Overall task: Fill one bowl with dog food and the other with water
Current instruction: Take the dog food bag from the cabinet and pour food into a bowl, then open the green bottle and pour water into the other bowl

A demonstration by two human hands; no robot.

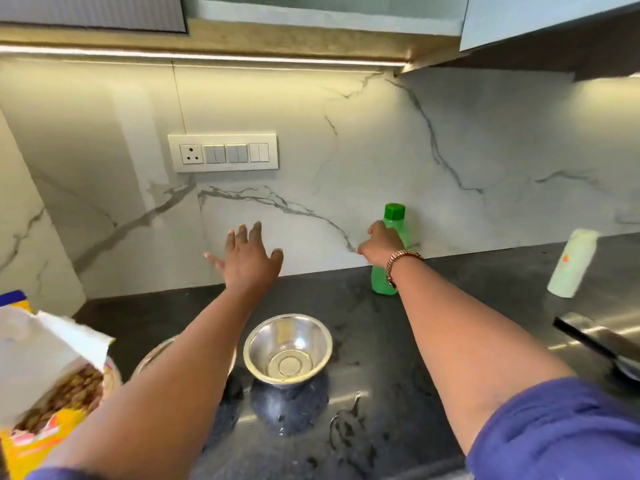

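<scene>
No writing is legible. The yellow bag [52, 386] at left holds brown kibble. A steel bowl [288, 346] stands empty mid-bench [433, 323]. Left hand [249, 259] hovers, fingers spread; right hand [382, 244] wraps the green bottle [393, 216].

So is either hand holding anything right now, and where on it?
The right hand is wrapped around the upper body of the green bottle, below its cap. The left hand is open and holds nothing.
</scene>
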